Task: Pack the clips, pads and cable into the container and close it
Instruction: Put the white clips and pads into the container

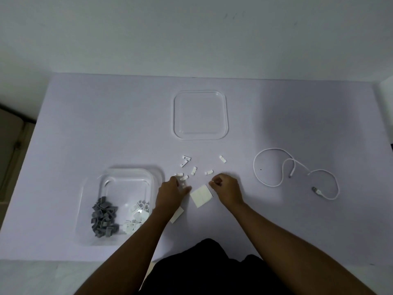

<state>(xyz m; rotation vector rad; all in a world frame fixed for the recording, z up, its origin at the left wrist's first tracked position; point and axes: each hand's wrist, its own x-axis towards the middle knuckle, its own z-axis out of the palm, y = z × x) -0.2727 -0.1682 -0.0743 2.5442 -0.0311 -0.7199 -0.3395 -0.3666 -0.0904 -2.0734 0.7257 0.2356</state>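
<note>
A clear container (93, 209) sits at the front left, holding a heap of grey clips (104, 219) and white clips (136, 218). Several loose white clips (194, 170) lie scattered mid-table. My left hand (172, 193) rests among them with fingers curled over some small clips. My right hand (226, 189) pinches a small white clip at its fingertips. A white pad sheet (201, 195) lies between my hands, and another pad (176, 215) shows partly under my left wrist. The white cable (282, 167) lies loose at the right. The clear lid (201, 116) rests further back.
The table (85, 124) is covered in pale lilac and ends at a white wall behind. A white object (386, 107) stands at the far right edge. A dark gap and floor show past the table's left edge.
</note>
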